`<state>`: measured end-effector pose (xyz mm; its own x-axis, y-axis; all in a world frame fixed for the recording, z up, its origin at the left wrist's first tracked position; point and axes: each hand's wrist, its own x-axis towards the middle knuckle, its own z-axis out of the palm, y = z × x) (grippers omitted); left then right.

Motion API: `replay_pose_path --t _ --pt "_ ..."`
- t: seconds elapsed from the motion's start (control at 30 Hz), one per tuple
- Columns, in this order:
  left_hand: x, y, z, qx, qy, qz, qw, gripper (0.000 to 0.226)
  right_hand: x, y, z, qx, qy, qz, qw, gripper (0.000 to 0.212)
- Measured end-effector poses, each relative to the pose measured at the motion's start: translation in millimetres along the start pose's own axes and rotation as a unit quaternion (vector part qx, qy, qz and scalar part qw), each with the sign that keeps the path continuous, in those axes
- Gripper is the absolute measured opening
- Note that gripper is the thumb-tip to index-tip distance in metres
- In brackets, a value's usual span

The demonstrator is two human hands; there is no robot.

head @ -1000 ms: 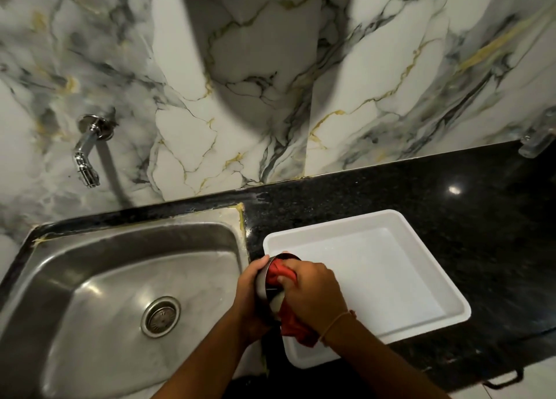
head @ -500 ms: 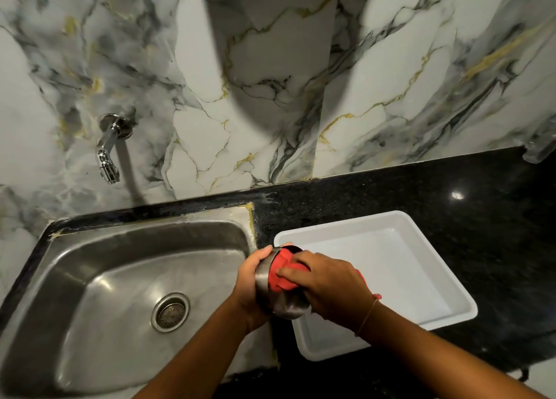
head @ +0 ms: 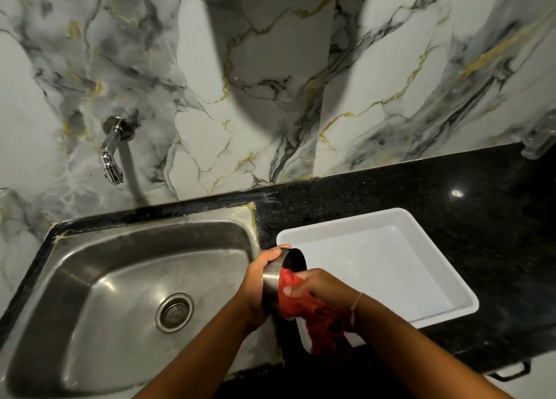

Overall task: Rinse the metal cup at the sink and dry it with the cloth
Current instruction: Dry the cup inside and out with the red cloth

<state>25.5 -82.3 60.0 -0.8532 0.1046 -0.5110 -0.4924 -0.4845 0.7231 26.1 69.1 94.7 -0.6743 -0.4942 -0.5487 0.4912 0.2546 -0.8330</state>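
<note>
My left hand (head: pixel 258 281) grips the metal cup (head: pixel 272 278) on its side, mouth turned to the right, between the sink and the tray. My right hand (head: pixel 320 287) presses the red cloth (head: pixel 293 301) against the cup's outer wall near the rim. The rest of the cloth (head: pixel 326 335) hangs down below my right wrist over the tray's near corner. The cup's dark inside shows above the cloth. The steel sink (head: pixel 135 281) lies to the left, its drain (head: pixel 174 312) in the middle.
A chrome tap (head: pixel 112 152) juts from the marble wall above the sink; no water runs from it. A white plastic tray (head: pixel 421 257) sits on the black granite counter (head: pixel 451 194) to the right. A clear object (head: pixel 537 147) lies at the far right against the wall.
The cloth has come out of the cup's mouth and now lies on the outer wall, hanging lower. The cup's opening has turned more to the right. The view has shifted slightly right.
</note>
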Motion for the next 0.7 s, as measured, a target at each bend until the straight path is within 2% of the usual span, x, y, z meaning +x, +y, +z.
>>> replay_pose_path --t 0.1,0.17,0.2,0.23,0.3,0.33,0.4,0.47,0.6,0.7 --pt "-8 19 -17 0.009 0.014 -0.025 1.0 0.041 -7 -13 7 0.139 -0.046 -0.008 0.989 0.017" --pt "-10 29 -28 0.002 0.043 -0.023 0.999 0.045 -14 -15 13 0.205 0.013 -0.046 0.978 0.022" --pt "-10 31 -27 -0.001 0.057 -0.021 0.998 0.048 -17 -11 11 0.174 0.088 -0.108 0.975 0.026" --pt "-10 31 -26 0.008 0.074 -0.02 0.997 0.047 -20 -7 11 0.11 0.182 -0.191 0.958 0.033" --pt "-8 31 -20 0.055 0.109 -0.026 0.992 0.041 -26 -4 13 -0.109 0.317 -0.341 0.878 0.043" --pt "-8 33 -17 0.072 0.119 -0.034 0.99 0.04 -27 -4 15 -0.264 0.333 -0.386 0.819 0.042" --pt "-9 40 -19 0.049 0.112 -0.066 0.99 0.048 -24 -5 29 -0.507 0.291 -0.394 0.709 0.043" --pt "-12 49 -26 0.017 0.095 -0.083 0.992 0.051 -22 -4 43 -0.604 0.258 -0.387 0.647 0.039" --pt "-12 56 -43 -0.024 0.115 -0.08 0.99 0.038 -23 8 55 -0.651 0.249 -0.375 0.611 0.035" --pt "-10 60 -51 -0.061 0.103 -0.091 0.989 0.039 -21 22 57 -0.665 0.264 -0.342 0.609 0.052"
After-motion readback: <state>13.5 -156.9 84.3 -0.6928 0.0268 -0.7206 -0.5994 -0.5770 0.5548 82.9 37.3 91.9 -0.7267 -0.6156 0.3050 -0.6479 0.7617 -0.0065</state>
